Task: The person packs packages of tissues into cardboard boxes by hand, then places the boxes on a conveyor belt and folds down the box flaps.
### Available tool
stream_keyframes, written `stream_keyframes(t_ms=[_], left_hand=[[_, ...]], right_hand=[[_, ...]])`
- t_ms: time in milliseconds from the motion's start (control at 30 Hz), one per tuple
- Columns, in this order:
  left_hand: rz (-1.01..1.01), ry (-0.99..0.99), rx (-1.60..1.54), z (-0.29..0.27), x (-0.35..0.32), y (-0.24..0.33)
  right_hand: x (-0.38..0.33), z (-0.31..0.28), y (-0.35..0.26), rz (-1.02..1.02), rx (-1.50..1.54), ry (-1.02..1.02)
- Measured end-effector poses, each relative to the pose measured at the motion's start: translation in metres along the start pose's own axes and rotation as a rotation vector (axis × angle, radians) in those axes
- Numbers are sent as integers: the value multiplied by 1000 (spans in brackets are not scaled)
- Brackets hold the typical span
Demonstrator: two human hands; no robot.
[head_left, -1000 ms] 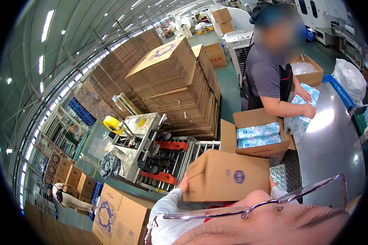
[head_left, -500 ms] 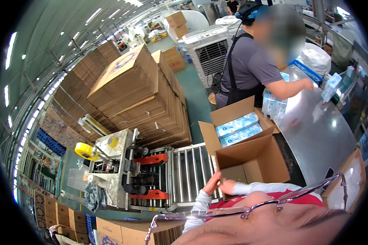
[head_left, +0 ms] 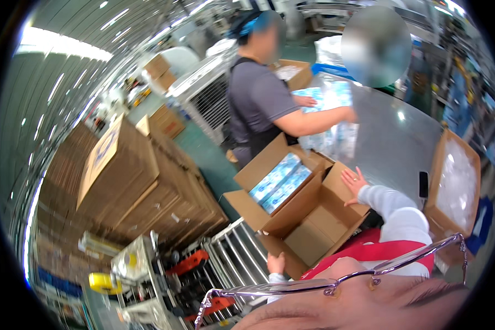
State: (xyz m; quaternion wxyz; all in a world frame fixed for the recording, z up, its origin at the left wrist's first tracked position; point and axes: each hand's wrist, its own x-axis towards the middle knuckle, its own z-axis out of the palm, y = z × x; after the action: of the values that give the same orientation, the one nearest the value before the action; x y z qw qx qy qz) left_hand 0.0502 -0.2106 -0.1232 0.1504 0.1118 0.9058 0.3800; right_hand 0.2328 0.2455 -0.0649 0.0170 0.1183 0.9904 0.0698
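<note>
An open cardboard carton (head_left: pixel 309 242) stands in front of me with its flaps raised and its bare bottom showing. My right hand (head_left: pixel 355 186) lies flat on its right flap, fingers spread. Low at the carton's near left side, my left hand (head_left: pixel 276 264) touches the outer wall, thumb and fingers apart; part of that hand is hard to make out. Right behind this carton stands a second open carton (head_left: pixel 246 204), holding blue-and-white packs (head_left: pixel 283 184) in two rows.
A co-worker (head_left: pixel 264 104) handles more blue-and-white packs (head_left: pixel 330 135) on the metal table (head_left: pixel 393 129). A roller conveyor (head_left: pixel 239 250) and a taping machine (head_left: pixel 143 275) lie left. Flat cardboard stacks (head_left: pixel 132 181) rise beyond. At right are a phone (head_left: pixel 423 184) and a box of clear bags (head_left: pixel 456 181).
My hands, close together before, have parted: the right to the carton's right flap, the left to its left side. My view has turned right. The co-worker's arms now reach over the packs.
</note>
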Motion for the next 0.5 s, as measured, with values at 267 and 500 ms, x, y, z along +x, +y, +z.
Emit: stream_keyframes(t_ms=[267,500], left_hand=[[-388,-298,-877,-14,7,-52],[-471,20,-843,30,-23,8]], right_hand=[[29,164,-4,638,848,-580],[11,118,63,-92,132,63]])
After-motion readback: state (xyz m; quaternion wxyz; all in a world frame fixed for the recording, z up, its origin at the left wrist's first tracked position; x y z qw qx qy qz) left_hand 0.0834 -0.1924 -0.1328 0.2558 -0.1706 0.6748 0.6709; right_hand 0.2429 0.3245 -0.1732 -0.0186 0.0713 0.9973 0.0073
